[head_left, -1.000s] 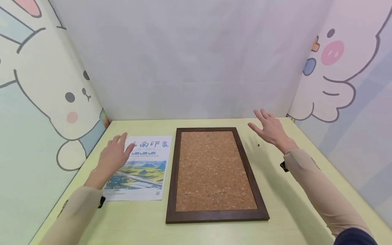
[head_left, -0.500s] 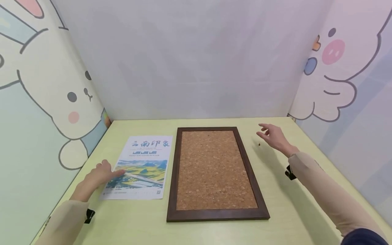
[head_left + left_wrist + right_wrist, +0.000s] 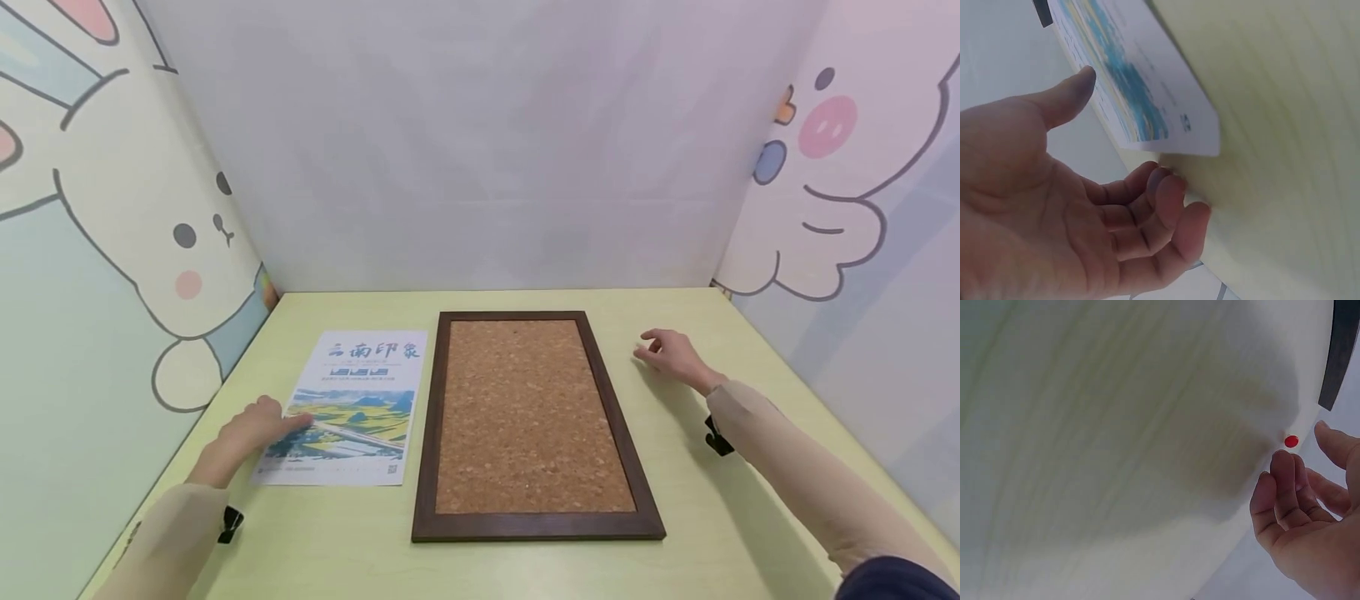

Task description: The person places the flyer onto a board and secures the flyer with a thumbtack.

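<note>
A printed poster (image 3: 367,387) with a landscape picture lies on the table at left. My left hand (image 3: 243,433) is at its left edge. In the left wrist view the thumb is over the sheet and the loosely curled fingers (image 3: 1169,200) are by its edge, apart from the thumb. My right hand (image 3: 675,360) is low over the table, right of the corkboard. In the right wrist view a small round red thing (image 3: 1291,441), like a thumbtack, sits between the parted thumb and fingertips; the hand hides it in the head view.
A corkboard (image 3: 532,417) with a dark brown frame lies in the middle of the light table (image 3: 525,571). A pale wall (image 3: 480,167) stands behind, with cartoon-printed walls on both sides.
My left hand has come down and back to the poster's left edge. The right hand has lowered towards the small thing on the table, its fingers drawing in.
</note>
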Demonstrator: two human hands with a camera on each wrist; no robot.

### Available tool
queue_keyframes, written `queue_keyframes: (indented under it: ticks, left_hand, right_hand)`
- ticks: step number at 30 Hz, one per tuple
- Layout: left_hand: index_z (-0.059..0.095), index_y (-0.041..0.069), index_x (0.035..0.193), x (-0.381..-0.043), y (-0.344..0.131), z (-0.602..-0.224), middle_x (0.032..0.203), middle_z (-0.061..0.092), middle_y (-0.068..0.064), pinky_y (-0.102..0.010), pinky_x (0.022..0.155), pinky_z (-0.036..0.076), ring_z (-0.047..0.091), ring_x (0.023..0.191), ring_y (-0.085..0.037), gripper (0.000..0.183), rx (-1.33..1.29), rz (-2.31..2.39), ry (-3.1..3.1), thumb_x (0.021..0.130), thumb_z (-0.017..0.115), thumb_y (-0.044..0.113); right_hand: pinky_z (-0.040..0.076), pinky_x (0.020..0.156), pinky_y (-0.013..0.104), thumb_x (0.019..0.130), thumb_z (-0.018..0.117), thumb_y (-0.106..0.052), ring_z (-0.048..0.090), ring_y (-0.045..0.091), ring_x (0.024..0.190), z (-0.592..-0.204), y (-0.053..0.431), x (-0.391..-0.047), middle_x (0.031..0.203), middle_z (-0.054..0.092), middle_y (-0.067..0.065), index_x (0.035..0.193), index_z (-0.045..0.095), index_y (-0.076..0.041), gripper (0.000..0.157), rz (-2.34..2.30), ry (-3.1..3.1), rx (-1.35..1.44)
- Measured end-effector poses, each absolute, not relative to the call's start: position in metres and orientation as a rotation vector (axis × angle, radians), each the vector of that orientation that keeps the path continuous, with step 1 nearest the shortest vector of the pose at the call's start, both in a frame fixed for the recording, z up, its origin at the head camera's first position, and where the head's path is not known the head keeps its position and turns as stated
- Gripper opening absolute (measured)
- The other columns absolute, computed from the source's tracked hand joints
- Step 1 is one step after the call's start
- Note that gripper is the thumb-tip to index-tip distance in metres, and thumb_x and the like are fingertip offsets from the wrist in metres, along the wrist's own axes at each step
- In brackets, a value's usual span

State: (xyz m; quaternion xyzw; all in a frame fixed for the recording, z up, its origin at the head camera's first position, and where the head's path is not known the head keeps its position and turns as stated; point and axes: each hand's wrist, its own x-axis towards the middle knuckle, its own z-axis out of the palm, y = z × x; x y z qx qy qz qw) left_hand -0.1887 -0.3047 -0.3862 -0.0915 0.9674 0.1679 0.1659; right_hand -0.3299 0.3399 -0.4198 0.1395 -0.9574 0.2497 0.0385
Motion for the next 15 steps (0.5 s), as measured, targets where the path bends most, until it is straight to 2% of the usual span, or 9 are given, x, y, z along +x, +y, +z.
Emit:
queue_keyframes:
  ticks: [8,12,15]
  left_hand:
    - [0.043,-0.023,0.120,-0.1901,-0.3009,-0.3897,0.109,0.053,-0.036,-0.050,0.074,0.047,0.056,0.087,-0.039,0.083,-0.223,0.478,2.764,0.089,0.058,0.052]
    - [0.036,-0.026,0.121,-0.1911,-0.3005,-0.3914,0.110,0.050,-0.039,-0.051,0.075,0.047,0.057,0.089,-0.042,0.086,-0.205,0.479,2.776,0.089,0.059,0.051]
    - [0.033,-0.025,0.121,-0.1932,-0.3007,-0.3943,0.103,0.051,-0.036,-0.047,0.072,0.046,0.056,0.085,-0.039,0.082,-0.215,0.507,2.787,0.090,0.061,0.046]
  right_hand:
    - [0.045,0.061,0.029,0.090,0.066,-0.015,0.059,0.022,0.069,-0.4282,0.3397,-0.3353,0.088,0.067,0.026,0.110,0.062,0.015,0.036,0.778,-2.951,0.359]
    - [0.045,0.062,0.028,0.090,0.066,-0.015,0.061,0.025,0.074,-0.4293,0.3396,-0.3362,0.089,0.068,0.026,0.103,0.065,0.013,0.031,0.785,-2.953,0.335]
    - [0.045,0.062,0.027,0.089,0.067,-0.015,0.062,0.026,0.075,-0.4289,0.3390,-0.3361,0.090,0.069,0.025,0.099,0.067,0.011,0.028,0.790,-2.951,0.321]
